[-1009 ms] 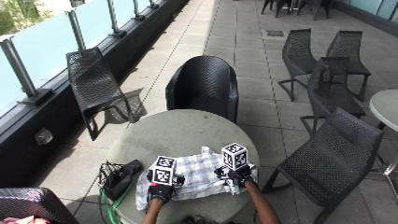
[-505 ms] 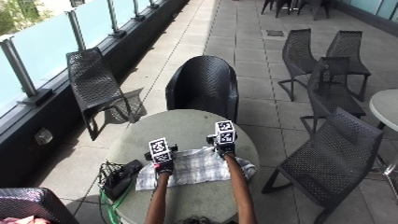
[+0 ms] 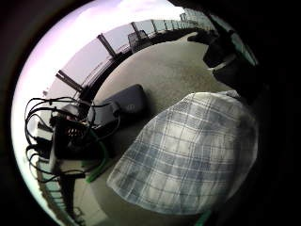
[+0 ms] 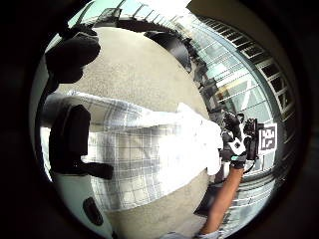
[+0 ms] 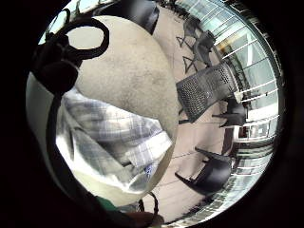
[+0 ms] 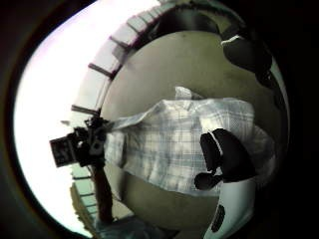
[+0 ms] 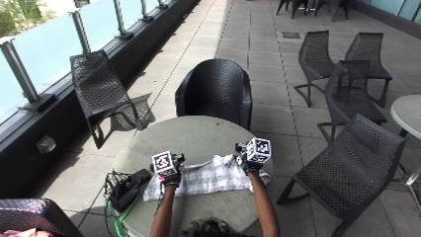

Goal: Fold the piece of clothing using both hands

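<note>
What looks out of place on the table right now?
A black box trailing cables sits at the table edge beside the plaid shirt, near the left hand. One shirt corner hangs over the edge by the right hand.

The piece of clothing (image 7: 212, 177) was a white garment with a grey-blue check, lying low in the middle of the outside view. It lay flat as a wide band running from left to right across the near part of the round table (image 7: 190, 136), with its left end toward the table's left edge and its right end close to the right edge. Its far long edge looked fairly straight; a small flap stood out from that edge right of centre. The right end was bunched and rumpled, partly overhanging the rim, and the left end lay smoother.
</note>
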Demonstrator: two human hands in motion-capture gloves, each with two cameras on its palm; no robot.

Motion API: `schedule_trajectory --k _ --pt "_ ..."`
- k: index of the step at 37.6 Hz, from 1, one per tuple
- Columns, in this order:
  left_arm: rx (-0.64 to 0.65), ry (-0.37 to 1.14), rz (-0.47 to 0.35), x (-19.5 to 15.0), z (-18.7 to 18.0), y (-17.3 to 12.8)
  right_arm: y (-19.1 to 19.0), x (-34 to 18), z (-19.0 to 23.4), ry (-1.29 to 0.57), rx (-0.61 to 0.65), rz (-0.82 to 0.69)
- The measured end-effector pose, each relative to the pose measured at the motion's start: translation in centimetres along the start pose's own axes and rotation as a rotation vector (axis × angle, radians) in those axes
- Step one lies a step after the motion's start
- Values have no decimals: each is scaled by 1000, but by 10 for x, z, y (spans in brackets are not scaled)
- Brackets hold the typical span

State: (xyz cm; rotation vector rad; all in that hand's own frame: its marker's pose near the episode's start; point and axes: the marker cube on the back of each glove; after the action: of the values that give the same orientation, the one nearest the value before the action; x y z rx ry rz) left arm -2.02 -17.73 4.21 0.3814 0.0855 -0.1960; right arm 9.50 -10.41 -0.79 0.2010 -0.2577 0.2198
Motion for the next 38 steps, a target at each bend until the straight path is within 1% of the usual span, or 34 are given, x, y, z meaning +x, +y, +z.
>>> schedule_trajectory --k 2,3,5,7,9,11,13,17,20,23,26,30,32,33,35,37,38 --pt "36 -21 27 -6 25 -9 16 23 -2 -63 21 92" --pt "45 -33 40 -6 28 -9 23 32 -1 -90 19 125" --pt "63 -48 70 -3 21 -4 33 47 3 -113 -18 176" --pt "86 -55 105 4 4 4 43 61 9 -86 -101 220" --pt "64 -66 147 11 -11 16 53 77 20 -9 -230 270" --pt "-6 -87 184 15 -13 28 62 92 31 69 -355 312" --pt "-88 -94 205 16 -4 36 65 100 40 94 -412 323" --pt "-228 -38 216 14 22 41 61 101 52 89 -388 328" --pt "-266 -2 202 10 28 39 61 96 55 129 -388 339" --pt "-297 0 193 8 28 41 62 90 55 183 -390 347" --pt "-314 -18 185 8 29 43 57 85 55 233 -313 333" --pt "-332 -23 189 9 29 45 45 75 53 248 -188 289" --pt "-335 4 192 10 27 45 44 70 49 249 -176 296" --pt "-346 29 188 10 25 45 44 67 45 242 -189 311" --pt "-407 98 165 10 16 50 43 60 33 192 -214 338" --pt "-463 170 131 10 3 55 36 49 20 70 -207 339" --pt "-464 202 118 10 -6 54 29 42 14 -14 -195 332"
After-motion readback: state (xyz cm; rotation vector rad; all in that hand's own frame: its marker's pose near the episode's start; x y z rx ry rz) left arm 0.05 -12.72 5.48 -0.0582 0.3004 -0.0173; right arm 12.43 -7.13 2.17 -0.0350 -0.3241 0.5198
